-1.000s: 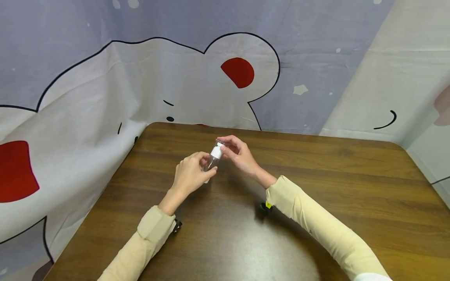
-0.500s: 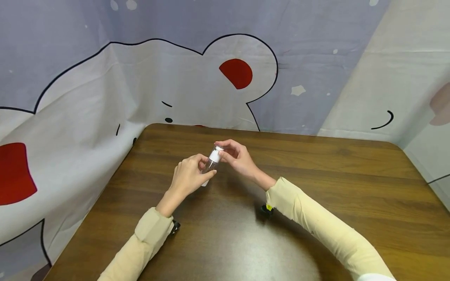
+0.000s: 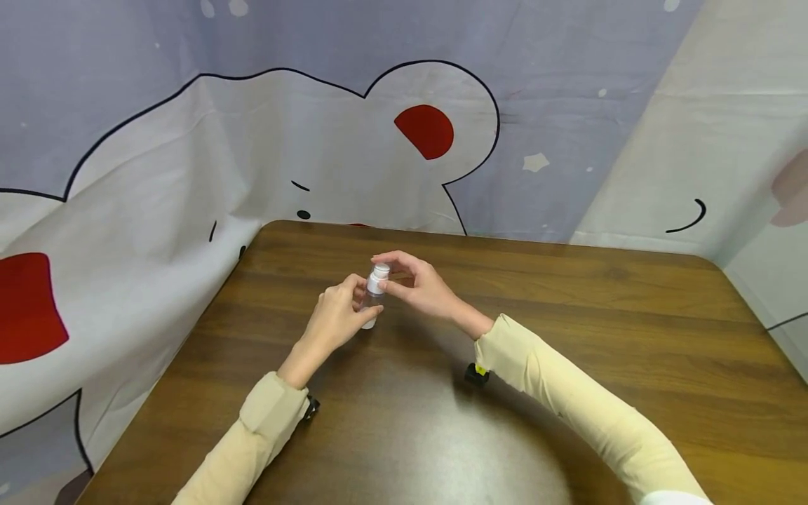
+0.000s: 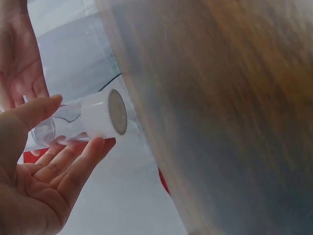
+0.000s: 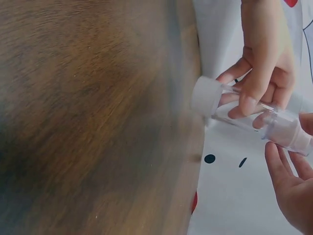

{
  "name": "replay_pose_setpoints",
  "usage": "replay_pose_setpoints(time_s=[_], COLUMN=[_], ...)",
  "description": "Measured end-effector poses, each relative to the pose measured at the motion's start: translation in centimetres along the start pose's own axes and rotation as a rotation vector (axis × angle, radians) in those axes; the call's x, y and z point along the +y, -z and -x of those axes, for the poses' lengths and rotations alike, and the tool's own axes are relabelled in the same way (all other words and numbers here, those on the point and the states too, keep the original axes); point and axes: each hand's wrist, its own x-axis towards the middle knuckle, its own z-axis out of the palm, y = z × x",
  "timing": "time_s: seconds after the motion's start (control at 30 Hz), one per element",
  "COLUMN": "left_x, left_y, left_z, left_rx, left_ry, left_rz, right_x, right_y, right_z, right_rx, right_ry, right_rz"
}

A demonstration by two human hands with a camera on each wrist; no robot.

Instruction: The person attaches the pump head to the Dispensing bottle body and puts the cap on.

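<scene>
A small clear bottle (image 3: 373, 299) with a white bottom end (image 4: 100, 113) is held above the table, nearly upright. My left hand (image 3: 333, 315) grips its clear middle between thumb and fingers. At the upper end, the thumb and fingers of my right hand (image 3: 426, 286) hold the white top (image 3: 377, 280). In the right wrist view a clear cover (image 5: 288, 132) shows round that top. Whether the cover is fully seated cannot be told. The left wrist view shows the white bottom end facing the camera, with the right hand behind.
The brown wooden table (image 3: 536, 308) stretches beneath both hands. Behind it hangs a patterned curtain (image 3: 353, 147), which also drapes along the left side. A dark wrist camera (image 3: 476, 374) hangs beneath the right sleeve.
The bottle has swung from a clear tilt to nearly upright, its top moving left. My right hand has shifted left along with it, while my left hand has moved only slightly.
</scene>
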Motion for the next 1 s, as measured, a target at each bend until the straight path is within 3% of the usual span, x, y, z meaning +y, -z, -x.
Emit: replay_pose_setpoints(time_s=[0.37,0.67,1.0], left_x=[-1.3,-1.9,-2.0], left_y=[-0.2,-0.1,0.1], left_z=[-0.4,-0.7,-0.7], left_rx=[-0.017,0.001,-0.002], left_ry=[0.096,0.155,0.207], left_rz=[-0.023,-0.038,-0.04], right_x=[-0.1,-0.1,-0.3], right_y=[0.4,0.9,1.5], right_z=[0.7,2.1,3.7], right_rx=[-0.041,-0.089,-0.069], right_ry=[-0.023,0.05,0.04], right_rz=[0.038,0.064,0.103])
